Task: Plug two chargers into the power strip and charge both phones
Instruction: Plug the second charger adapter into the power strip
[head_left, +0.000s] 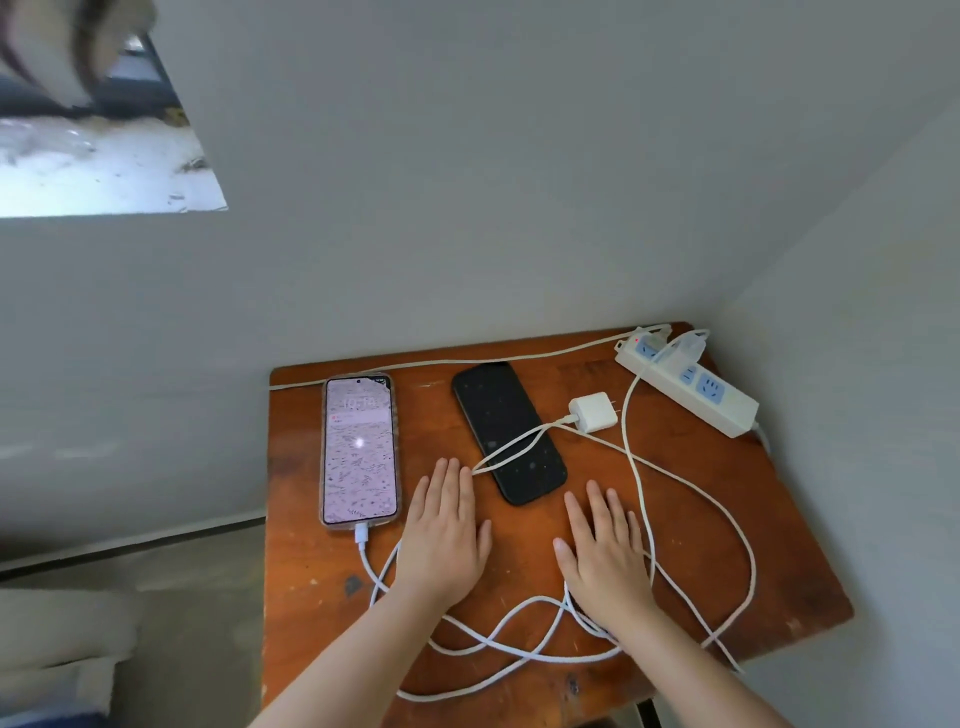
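Our left hand (442, 535) and right hand (602, 551) lie flat, palms down, fingers together and pointing forward, both empty, bare forearms reaching in from below.

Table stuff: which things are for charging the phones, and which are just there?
For the job:
lit phone, cable plugged in
black phone
loose white charger, not plugged in
plugged-in charger
power strip
white cables
left hand and right hand, flat and empty

Just there:
wooden table
grey wall
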